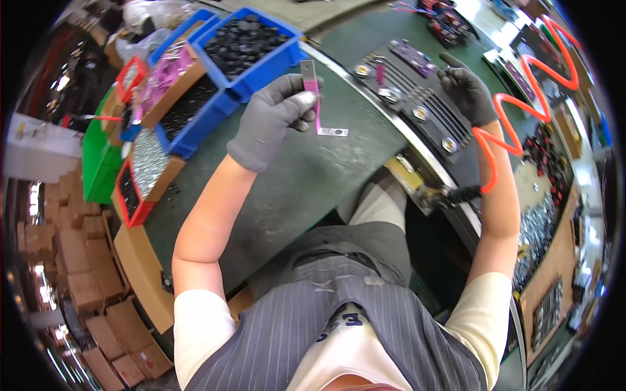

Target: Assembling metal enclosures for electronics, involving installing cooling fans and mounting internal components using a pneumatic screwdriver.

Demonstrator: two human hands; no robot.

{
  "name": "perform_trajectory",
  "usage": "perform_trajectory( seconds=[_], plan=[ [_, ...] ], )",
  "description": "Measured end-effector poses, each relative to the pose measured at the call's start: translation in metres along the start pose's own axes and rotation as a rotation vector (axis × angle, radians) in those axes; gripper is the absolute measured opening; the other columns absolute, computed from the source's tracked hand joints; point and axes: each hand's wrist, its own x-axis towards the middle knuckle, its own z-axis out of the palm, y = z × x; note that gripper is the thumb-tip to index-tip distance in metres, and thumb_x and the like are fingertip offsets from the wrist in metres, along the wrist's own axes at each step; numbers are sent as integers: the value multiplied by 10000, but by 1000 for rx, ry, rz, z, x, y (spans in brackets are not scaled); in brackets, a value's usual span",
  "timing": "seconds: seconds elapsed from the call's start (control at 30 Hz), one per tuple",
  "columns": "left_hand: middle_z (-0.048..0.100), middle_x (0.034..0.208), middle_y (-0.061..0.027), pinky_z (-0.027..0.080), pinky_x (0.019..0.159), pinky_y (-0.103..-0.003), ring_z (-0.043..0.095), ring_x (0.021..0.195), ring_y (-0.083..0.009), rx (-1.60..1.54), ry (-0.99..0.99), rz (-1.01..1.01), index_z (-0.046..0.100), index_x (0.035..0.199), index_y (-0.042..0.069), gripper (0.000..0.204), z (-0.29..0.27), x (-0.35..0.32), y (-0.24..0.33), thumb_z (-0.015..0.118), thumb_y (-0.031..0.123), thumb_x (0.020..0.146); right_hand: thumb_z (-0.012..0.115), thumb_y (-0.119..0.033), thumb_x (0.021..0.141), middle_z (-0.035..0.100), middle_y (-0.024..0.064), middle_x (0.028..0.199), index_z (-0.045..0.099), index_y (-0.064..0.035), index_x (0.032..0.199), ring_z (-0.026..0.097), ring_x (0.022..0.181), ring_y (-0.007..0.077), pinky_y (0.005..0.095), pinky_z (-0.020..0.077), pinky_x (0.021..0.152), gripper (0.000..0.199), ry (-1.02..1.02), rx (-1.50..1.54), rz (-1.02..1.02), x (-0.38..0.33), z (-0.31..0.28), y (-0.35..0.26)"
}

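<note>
My left hand, in a grey glove, pinches a bent metal strip between thumb and fingers. The strip has a pink middle section, a hole at its upper end, and a lower foot turned out to the right, above the green tabletop. My right hand, gloved too, hovers by the far right part of a black slotted fixture plate. Its index finger stretches out while the others bend, and nothing shows in it. Round metal studs and a small pink piece sit on the plate.
Blue bins with black parts stand at the far left, beside pink strips and a tray of silvery screws. A coiled orange air hose crosses my right forearm. Cardboard boxes are stacked at left. Loose screws lie at right.
</note>
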Motion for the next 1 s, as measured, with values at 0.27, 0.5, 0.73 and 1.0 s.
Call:
perform_trajectory(
  seconds=[0.27, 0.5, 0.73, 1.0],
  plan=[
    [624, 834, -63, 472, 693, -287, 562, 735, -138, 254, -254, 383, 614, 983, 45, 204, 128, 57, -64, 619, 182, 833, 596, -89, 811, 628, 118, 1016, 562, 48, 1118, 606, 856, 141, 278, 493, 815, 338, 163, -563, -95, -110, -12, -16],
    [636, 859, -118, 475, 743, -341, 600, 811, -236, 422, -257, 473, 617, 984, 43, 203, 185, 76, -90, 602, 168, 825, 639, -79, 771, 609, 64, 992, 604, 39, 1086, 606, 859, 143, 279, 505, 753, 338, 189, -832, 6, -144, -16, -20],
    [636, 927, -151, 474, 778, -410, 604, 892, -314, 694, -203, 574, 612, 1021, 59, 270, 190, 77, -88, 586, 240, 823, 668, -137, 757, 620, 37, 888, 615, 14, 1037, 563, 804, 105, 269, 467, 759, 322, 106, -919, -19, -134, -1, -5],
    [633, 960, -150, 468, 806, -411, 595, 920, -316, 738, -207, 530, 614, 1044, 71, 285, 186, 73, -79, 578, 241, 818, 666, -135, 749, 623, 92, 924, 596, -24, 1058, 596, 847, 179, 318, 466, 764, 335, -82, -1332, 16, -115, -8, -5]
  ],
)
